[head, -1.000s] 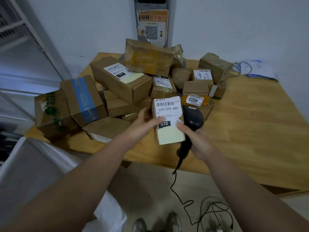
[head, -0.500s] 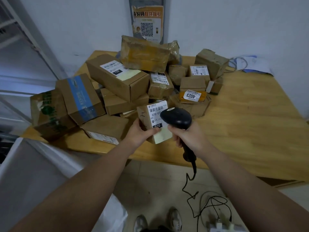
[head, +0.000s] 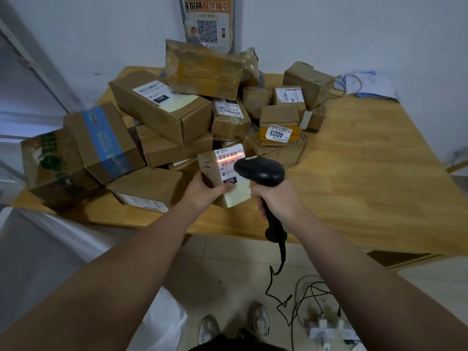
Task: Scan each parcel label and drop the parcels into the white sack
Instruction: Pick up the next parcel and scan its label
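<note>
i hold one small parcel in my left hand, with my fingers curled round its near end and my thumb lying on the pale tape below the label. the label faces up toward me. the parcel is raised just over the near edge of the wooden table, right in front of the pile of brown boxes.

my right hand is wrapped tight round the handle of the black scanner, whose head hangs just over the right side of the label. its cable trails down to the floor. a red scan line lies across the barcode at the top of the label, so i judge this parcel is being read right now. i cannot tell whether the read has registered.

the whole job looks far from done. many boxes are heaped on the table, several with labels turned up, among them the one marked 4023. the white sack sits at my lower left, beside and below the table's near corner. its inside is not shown, so i cannot say how many parcels are in it. what is left, as i see it, is to drop this parcel into the sack, then scan and drop every box in the pile in turn.
</note>
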The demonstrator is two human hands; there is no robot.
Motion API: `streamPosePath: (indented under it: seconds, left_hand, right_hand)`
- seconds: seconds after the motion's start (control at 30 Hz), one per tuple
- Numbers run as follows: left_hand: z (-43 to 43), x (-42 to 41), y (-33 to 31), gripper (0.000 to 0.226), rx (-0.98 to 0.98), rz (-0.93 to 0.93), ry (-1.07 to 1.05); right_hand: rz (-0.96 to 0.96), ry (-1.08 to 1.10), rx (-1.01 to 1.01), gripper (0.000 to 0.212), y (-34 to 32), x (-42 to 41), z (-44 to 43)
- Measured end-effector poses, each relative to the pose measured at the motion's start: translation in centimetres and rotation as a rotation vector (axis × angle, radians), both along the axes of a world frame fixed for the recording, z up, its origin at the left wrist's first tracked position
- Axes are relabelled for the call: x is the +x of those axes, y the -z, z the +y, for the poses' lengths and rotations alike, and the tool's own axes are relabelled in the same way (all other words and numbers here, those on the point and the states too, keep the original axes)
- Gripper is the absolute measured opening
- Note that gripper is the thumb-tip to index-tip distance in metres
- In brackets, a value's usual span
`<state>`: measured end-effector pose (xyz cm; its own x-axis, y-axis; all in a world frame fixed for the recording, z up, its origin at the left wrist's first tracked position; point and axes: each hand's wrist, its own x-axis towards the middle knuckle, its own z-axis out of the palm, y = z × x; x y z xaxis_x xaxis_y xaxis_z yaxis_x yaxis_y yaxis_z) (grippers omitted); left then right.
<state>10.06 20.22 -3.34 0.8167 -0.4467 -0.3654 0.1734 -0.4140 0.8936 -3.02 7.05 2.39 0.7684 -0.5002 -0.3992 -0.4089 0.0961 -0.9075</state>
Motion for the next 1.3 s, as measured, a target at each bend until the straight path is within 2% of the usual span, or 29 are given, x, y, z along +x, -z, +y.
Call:
streamPosePath:
  seconds: [0.87,1.13,1.3]
  left_hand:
    - [-0.7,-0.2,0.4,0.074,-0.006,-0.019,-0.047]
    - [-1.0,0.2,1.2,0.073,-0.004,0.106,-0.076]
    - [-1.2,0.1,1.4,0.071,-0.021,0.148,-0.08]
  right_hand:
    - [-0.015,0.01,0.03,0.024,-1.0,-0.6,-0.8]
    - [-0.054,0.049,-0.031,0.034,1.5,-1.3,-0.6]
    - [-0.041,0.075,-0.022,0.032,2.4,-1.7,-0.3]
